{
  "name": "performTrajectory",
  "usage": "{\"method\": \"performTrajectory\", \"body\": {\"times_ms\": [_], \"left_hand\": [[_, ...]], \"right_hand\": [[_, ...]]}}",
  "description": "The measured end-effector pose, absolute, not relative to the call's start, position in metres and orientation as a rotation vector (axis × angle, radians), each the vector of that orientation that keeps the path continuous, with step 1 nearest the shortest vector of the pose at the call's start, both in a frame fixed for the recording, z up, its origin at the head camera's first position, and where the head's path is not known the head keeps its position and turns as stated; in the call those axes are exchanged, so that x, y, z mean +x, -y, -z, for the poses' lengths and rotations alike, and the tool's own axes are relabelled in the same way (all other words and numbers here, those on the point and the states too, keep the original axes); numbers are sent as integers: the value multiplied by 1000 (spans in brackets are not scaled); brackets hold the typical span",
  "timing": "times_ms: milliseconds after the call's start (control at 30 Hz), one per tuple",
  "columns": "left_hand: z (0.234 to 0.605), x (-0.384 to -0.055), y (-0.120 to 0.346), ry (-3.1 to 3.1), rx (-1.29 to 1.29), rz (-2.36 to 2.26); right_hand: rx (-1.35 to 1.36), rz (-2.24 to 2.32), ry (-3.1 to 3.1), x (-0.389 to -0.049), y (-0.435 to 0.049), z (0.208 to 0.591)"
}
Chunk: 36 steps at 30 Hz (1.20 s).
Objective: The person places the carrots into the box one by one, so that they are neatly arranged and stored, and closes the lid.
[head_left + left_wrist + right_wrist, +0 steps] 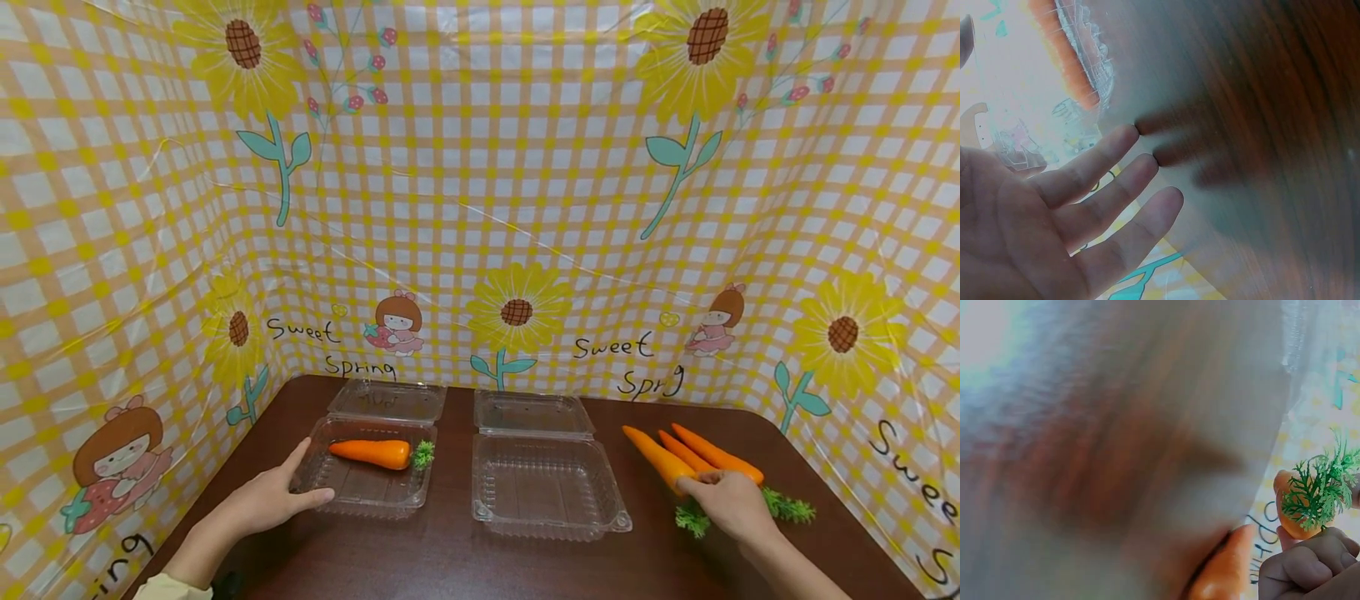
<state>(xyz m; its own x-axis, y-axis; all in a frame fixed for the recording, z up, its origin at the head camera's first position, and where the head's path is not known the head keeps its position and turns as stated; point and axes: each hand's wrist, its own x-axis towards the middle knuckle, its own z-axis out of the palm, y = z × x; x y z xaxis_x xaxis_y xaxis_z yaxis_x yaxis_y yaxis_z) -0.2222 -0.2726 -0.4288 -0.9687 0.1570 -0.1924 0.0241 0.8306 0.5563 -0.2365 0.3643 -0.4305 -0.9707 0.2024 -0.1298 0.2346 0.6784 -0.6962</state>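
Bench, dark wood-grain top, backed by a checked sunflower cloth. Two clear containers stand side by side on it, lids folded back toward the cloth.

Right hand: fingers curled, pinching one orange carrot near its leafy end. This carrot is the leftmost of a group of three at the right side of the bench; its tip points away from the person, toward the cloth, and its green top shows just below the fingers. Right wrist view: thick end and feathery greens lie at the curled fingers. The middle carrot and the outer carrot lie just beyond the same hand, partly covered by it; more greens show to its right.

Left hand: relaxed, fingers extended and spread, gripping nothing. It lies at the left container, index finger along the left side, thumb over the near-left corner; firm contact cannot be confirmed. Inside, a single carrot lies crosswise, tip toward this hand, greens at the right wall.

Right container: between the hands, apart from both.
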Motion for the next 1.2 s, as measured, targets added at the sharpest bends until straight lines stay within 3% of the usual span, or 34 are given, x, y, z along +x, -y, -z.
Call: {"method": "performTrajectory", "body": {"times_ms": [600,1200], "left_hand": [[431,-223,275,-2776,130,-864],[432,-225,275,-2779,122,-867]], "right_hand": [[142,1111,-2900,-250,-326,385],[-69,1216,-2890,-264,-265,363]]}}
